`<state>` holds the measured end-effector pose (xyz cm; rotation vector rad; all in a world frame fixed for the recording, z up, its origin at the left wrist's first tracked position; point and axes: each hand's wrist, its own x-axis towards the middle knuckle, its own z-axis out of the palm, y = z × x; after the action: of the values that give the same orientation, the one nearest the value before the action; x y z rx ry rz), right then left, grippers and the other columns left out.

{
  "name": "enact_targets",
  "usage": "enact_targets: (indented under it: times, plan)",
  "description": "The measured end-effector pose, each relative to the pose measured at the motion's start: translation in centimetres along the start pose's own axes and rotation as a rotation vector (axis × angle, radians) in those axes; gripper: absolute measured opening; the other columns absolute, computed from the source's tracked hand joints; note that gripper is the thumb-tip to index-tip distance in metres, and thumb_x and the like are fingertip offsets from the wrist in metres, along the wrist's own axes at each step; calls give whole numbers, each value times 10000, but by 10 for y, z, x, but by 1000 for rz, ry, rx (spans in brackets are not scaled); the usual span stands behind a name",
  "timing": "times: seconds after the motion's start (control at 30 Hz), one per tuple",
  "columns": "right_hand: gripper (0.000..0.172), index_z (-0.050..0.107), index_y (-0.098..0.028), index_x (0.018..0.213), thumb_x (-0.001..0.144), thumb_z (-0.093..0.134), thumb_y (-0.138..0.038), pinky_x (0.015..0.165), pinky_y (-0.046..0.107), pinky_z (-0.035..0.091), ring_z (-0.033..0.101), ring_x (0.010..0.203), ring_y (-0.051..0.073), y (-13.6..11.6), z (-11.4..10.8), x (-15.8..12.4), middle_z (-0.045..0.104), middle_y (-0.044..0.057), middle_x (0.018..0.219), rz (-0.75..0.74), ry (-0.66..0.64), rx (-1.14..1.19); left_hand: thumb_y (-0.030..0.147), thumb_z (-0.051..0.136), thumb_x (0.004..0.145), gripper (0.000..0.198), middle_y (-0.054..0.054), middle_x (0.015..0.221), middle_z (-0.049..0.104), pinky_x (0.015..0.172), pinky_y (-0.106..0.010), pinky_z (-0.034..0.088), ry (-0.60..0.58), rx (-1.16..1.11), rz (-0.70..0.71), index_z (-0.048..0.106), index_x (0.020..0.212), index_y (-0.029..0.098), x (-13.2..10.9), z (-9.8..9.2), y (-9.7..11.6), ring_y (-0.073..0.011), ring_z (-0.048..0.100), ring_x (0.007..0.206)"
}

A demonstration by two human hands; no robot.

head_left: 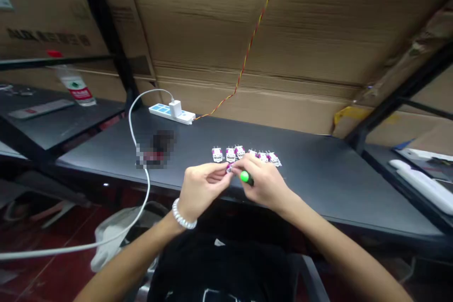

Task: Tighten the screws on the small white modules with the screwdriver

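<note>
- Brown cardboard (230, 33) backs a dark desk (318, 174) across the frame's middle.
- Just below centre, the left hand (198, 186) pinches a small purple piece (229, 168) between thumb and fingertips.
- From the right, the right hand (264, 181) closes around a green-ended tool (245, 177), its fingertips meeting at the piece.
- Similar purple-and-white parts (217, 154) sit just above the hands.
- Step in hand: seemingly close work on this one piece; the next move calls for a steady left pinch.
</note>
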<state>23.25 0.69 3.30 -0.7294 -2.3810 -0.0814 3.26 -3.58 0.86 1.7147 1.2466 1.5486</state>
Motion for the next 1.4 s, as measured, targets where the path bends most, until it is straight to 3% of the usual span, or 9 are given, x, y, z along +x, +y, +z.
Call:
enact_targets:
  times: [0.17,0.37,0.53,0.93,1.13,1.4]
  plan:
    - [268,657,-184,1093,892,577,-26,636,272,514,699,811,198,3,6,-6,757,97,1008,-53,-13,-103,286,876,831,257,-81,902,875,775,-341,754,-16,-63,-71,883,1059,166,1,0,-4,-256,859,758]
    - [270,699,-183,1159,983,534,-62,539,265,401,644,666,154,10,1,-7,773,66,956,-205,16,-211,342,915,780,299,-95,856,868,720,-331,753,-83,-213,-232,883,997,139,7,-1,-5,-285,860,752]
    - [111,721,-181,1097,1041,625,-174,626,251,494,726,775,162,8,0,-4,791,70,962,-86,105,-46,334,922,780,282,-95,896,873,755,-354,758,-41,-190,-194,881,991,151,6,-1,-2,-285,862,766]
    - [207,716,-175,1106,972,593,-77,583,266,462,689,707,168,2,3,-7,776,72,941,-114,72,-125,315,894,819,242,-75,881,873,777,-343,755,-19,-103,-115,888,1016,174,0,-1,-6,-254,857,752]
    - [67,725,-184,1020,1016,665,-153,604,249,489,710,709,148,-1,-2,-4,780,49,892,-60,158,-14,308,901,806,241,-79,856,869,745,-340,754,-9,-90,-95,887,995,160,1,-2,-2,-260,854,731]
    - [127,675,-191,1046,981,603,-109,630,277,506,706,766,188,-3,5,-6,762,78,927,-18,96,-20,300,895,818,232,-77,872,872,742,-323,752,7,-64,-65,887,1002,160,-1,-1,-2,-248,853,729]
